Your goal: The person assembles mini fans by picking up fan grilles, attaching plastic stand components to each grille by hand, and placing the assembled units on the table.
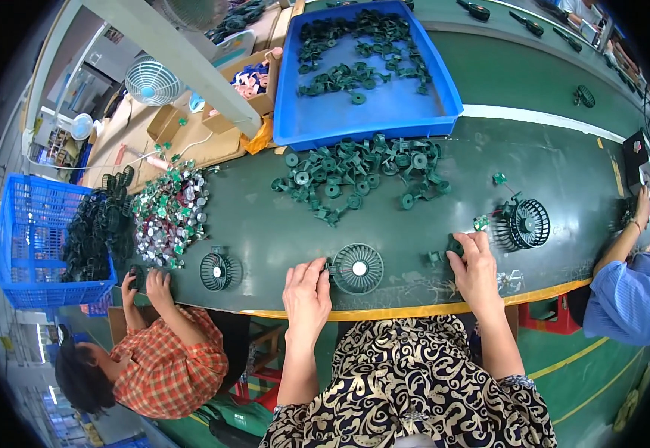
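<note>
A dark green round fan head (pixel 358 269) with a pale centre lies on the green table in front of me. My left hand (pixel 308 293) is closed in a pinch on the short neck at its left side. To the right, my right hand (pixel 476 270) pinches a small dark green plastic part (pixel 438 256) held close to the tabletop; my fingers hide some of it. Beyond my right hand stands another fan cage (pixel 527 224), with wires and a small green circuit board (pixel 481 223) beside it. A third fan head (pixel 216 271) rests to my left.
Loose green plastic parts (pixel 362 170) are heaped ahead, below a blue tray (pixel 444 123) holding more. Small motors with green boards (pixel 169 216) pile up at left, near a blue crate (pixel 30 261). Co-workers sit on both sides. Yellow tape (pixel 407 310) runs along the table's near edge.
</note>
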Motion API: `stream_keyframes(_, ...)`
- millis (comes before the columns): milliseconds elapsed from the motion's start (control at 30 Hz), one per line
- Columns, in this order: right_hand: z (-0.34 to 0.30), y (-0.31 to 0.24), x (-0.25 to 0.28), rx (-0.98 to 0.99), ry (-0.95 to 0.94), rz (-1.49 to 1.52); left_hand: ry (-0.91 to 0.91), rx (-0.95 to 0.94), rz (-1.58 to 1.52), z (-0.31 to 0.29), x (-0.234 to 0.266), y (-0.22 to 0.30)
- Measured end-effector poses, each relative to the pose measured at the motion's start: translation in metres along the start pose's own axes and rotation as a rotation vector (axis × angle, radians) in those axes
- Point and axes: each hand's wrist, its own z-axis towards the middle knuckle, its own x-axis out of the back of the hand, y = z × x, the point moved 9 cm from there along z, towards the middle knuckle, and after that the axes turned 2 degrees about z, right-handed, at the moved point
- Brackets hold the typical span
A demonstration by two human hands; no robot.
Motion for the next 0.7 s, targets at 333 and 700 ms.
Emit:
stream_keyframes(333,0.001,0.003,0.000,0.036,0.014,-0.072,0.034,0.033,0.192,0.001,0.004,0.008)
stream_keyframes(700,-0.007,-0.113,-0.050,0.362,-0.163,0.155,-0.010,0.065,-0.107,-0.010,-0.013,0.010)
